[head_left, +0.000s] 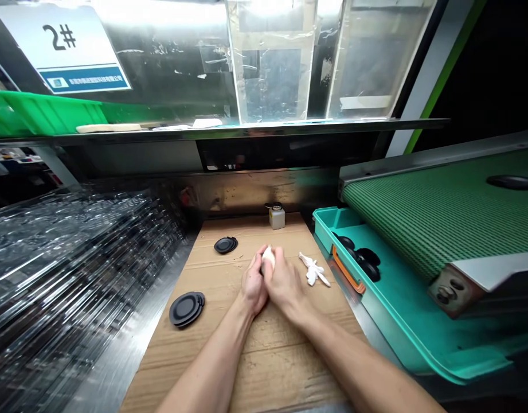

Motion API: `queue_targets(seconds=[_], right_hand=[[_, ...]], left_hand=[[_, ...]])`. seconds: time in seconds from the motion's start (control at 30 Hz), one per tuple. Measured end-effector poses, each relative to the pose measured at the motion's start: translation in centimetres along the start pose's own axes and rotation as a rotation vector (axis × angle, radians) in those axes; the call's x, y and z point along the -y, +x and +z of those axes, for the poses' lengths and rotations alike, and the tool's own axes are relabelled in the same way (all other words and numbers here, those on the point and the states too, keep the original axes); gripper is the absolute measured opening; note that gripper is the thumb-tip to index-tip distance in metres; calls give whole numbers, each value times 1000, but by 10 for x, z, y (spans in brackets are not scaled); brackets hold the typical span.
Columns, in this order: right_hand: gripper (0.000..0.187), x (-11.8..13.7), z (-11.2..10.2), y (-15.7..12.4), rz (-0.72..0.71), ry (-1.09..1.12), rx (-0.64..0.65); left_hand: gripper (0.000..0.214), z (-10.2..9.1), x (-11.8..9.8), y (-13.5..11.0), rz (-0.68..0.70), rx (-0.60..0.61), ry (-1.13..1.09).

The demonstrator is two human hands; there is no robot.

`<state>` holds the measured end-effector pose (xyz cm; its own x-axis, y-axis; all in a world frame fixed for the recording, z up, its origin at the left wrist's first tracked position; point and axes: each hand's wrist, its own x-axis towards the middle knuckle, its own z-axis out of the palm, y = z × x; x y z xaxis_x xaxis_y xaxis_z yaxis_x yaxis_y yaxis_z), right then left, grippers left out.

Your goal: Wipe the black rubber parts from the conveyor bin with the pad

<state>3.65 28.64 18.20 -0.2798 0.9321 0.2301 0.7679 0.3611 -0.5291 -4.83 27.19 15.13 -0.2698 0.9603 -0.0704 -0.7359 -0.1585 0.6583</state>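
Over the middle of the cardboard sheet (268, 367), my two hands meet. My right hand (286, 285) is closed on a small white cloth (269, 256), whose tip sticks up between the fingers. My left hand (254, 285) is closed from the other side, touching the right. A dark edge shows between them, but the piece it belongs to is mostly covered. Left of the hands lie two small stacks of flat black round lids, a nearer stack (186, 309) and a farther stack (225, 245). A crumpled white cloth (314, 269) lies right of my right hand.
A small square bottle (277, 217) stands at the back of the cardboard. Right is a teal bin (401, 321) with black round parts (367, 264) under a green conveyor belt (453, 201). Clear plastic trays (74, 264) are piled left. A shelf (255, 132) crosses above, bearing a green bin (44, 115).
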Motion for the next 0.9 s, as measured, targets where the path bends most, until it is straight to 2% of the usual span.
queue_targets(seconds=[0.13,0.27,0.33,0.47,0.53,0.6,0.67,0.77,0.83,0.9], right_hand=[[25,-5,-2,2,7,-36,4],[29,-8,-1,1,-73,-82,29],[30,-10,1,1,-47,-100,32],[31,-19,4,5,-83,-63,23],[31,-27,5,11,-46,-25,-1],[31,-36,6,16,-34,31,-57],[31,-44,8,17,-80,68,-72],[28,-51,11,17,-115,71,22],[30,-54,14,18,-137,85,58],[28,-57,16,20,-163,106,59]], left_hand=[[28,1,-1,0,-19,27,1],[27,1,-6,1,-46,-16,-39],[27,0,-9,1,-83,-16,-79],[27,-3,-15,3,-136,-42,-108],[27,-3,-20,2,-119,-47,-70],[32,1,-24,-1,-27,-39,27],[44,9,-28,-9,142,-32,186],[71,24,-27,-27,407,35,394],[83,33,-23,-38,479,109,436],[88,38,-19,-45,471,153,433]])
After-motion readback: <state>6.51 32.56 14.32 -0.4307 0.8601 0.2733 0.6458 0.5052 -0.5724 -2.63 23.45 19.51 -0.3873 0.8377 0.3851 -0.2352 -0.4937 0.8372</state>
